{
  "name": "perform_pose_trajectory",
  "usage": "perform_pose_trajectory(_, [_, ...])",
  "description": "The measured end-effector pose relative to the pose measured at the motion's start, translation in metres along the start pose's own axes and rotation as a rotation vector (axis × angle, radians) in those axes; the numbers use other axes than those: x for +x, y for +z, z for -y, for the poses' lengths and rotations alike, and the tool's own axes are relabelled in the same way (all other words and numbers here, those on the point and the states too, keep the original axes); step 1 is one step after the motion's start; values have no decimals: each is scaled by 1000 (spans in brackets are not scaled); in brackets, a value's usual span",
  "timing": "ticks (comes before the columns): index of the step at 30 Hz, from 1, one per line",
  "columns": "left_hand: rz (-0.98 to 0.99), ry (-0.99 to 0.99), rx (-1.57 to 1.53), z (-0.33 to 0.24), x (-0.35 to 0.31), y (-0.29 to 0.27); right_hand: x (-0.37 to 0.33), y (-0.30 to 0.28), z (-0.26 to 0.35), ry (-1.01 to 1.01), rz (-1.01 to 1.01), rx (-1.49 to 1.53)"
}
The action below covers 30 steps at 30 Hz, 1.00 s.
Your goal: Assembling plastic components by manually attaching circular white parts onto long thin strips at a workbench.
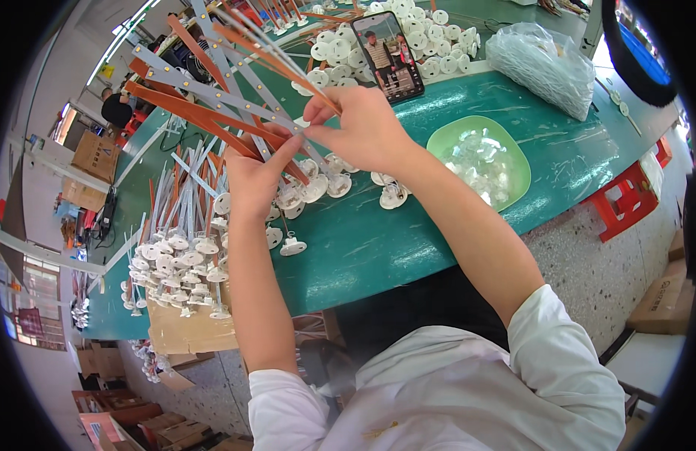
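Observation:
My left hand [254, 177] grips a fan of long thin strips [212, 90], grey ones with small dots and orange-brown ones, that spread up and to the left over the green table [378, 240]. My right hand [359, 124] pinches the same bundle from the right, fingertips on one strip near where they cross. Several white round plastic caps [318, 184] hang at the strips' lower ends, just below my hands. One loose cap [292, 246] lies on the table under them.
A pile of finished strips with caps [178, 255] lies at left on cardboard. A green bowl of small clear parts [479, 161] sits right of my hands. A phone [387, 56] leans against loose white caps [438, 34]; a plastic bag [543, 64] lies beyond. A red stool [622, 199] stands right.

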<state>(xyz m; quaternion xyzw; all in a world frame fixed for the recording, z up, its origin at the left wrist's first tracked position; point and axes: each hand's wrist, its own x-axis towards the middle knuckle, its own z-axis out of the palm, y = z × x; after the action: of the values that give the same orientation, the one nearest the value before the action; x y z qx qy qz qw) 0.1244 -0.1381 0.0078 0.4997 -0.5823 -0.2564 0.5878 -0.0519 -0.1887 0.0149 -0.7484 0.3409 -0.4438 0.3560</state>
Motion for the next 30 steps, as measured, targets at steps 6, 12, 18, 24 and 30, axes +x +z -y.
perform_pose_trajectory(6, [-10,1,-43,1,-1,1,-1,13,-4,-233,-54,-106])
perform_pose_trajectory(12, [-36,-11,-100,2,-2,4,-3,22,-7,-370,-144,-141])
perform_pose_trajectory(18, [66,-43,-119,5,0,6,-2,22,-11,-338,-149,-244])
perform_pose_trajectory(24, [118,-114,-179,2,-1,9,1,25,-19,-293,-217,-179])
perform_pose_trajectory(30, [6,-115,-134,14,5,0,-1,22,-15,-229,-307,-181])
